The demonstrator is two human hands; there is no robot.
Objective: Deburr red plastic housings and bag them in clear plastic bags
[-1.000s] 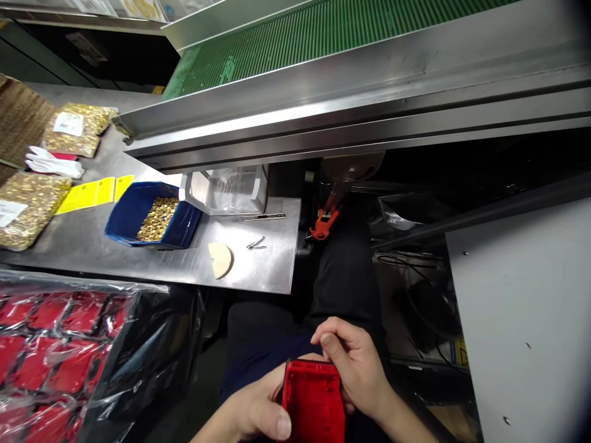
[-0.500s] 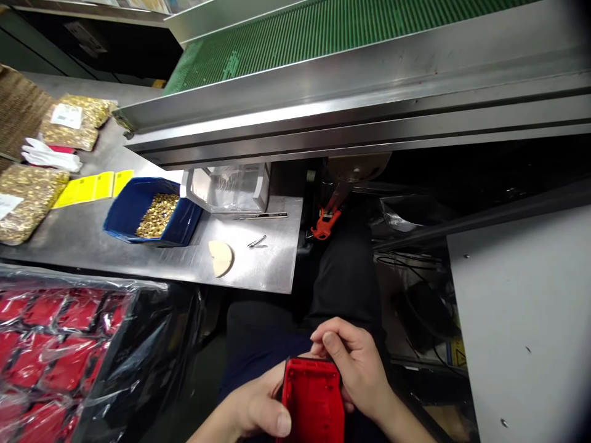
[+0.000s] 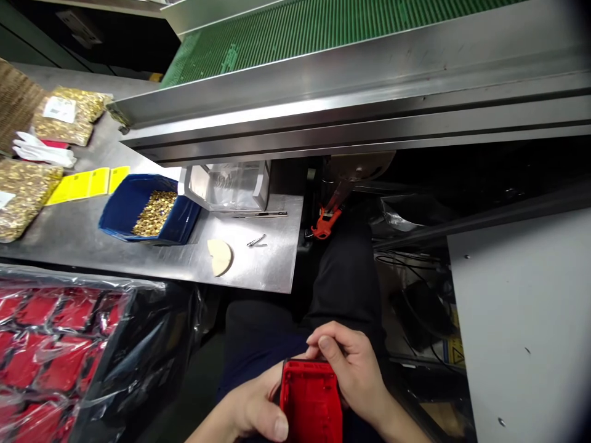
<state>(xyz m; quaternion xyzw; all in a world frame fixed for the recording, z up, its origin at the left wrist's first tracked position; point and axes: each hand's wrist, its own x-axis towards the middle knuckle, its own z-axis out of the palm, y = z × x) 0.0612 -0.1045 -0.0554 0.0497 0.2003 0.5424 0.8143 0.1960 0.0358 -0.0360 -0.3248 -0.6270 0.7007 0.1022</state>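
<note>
My left hand [image 3: 261, 406] is wrapped around a red plastic housing [image 3: 311, 403], its thumb along the left edge. The housing is an open shell with its hollow inside facing up and a dark rim at its far end; its near end runs out of the picture. My right hand [image 3: 353, 372] is closed at the far right corner of the housing, thumb against the bent forefinger. Whatever its fingertips may hold is hidden. Both hands are low over my lap, nearer to me than the metal table [image 3: 258, 274].
A blue bin [image 3: 115, 215] of small brass-coloured parts, a clear bin [image 3: 231, 187], a pale disc piece [image 3: 220, 257] and a small metal pin [image 3: 257, 240] are on the table. A green conveyor [image 3: 295, 40] crosses ahead. Plastic-covered red housings [image 3: 60, 363] lie left; a grey panel [image 3: 521, 307] stands right.
Both hands and the red housing have shifted very slightly left in the picture, and the view has moved a little. The grip looks the same.
</note>
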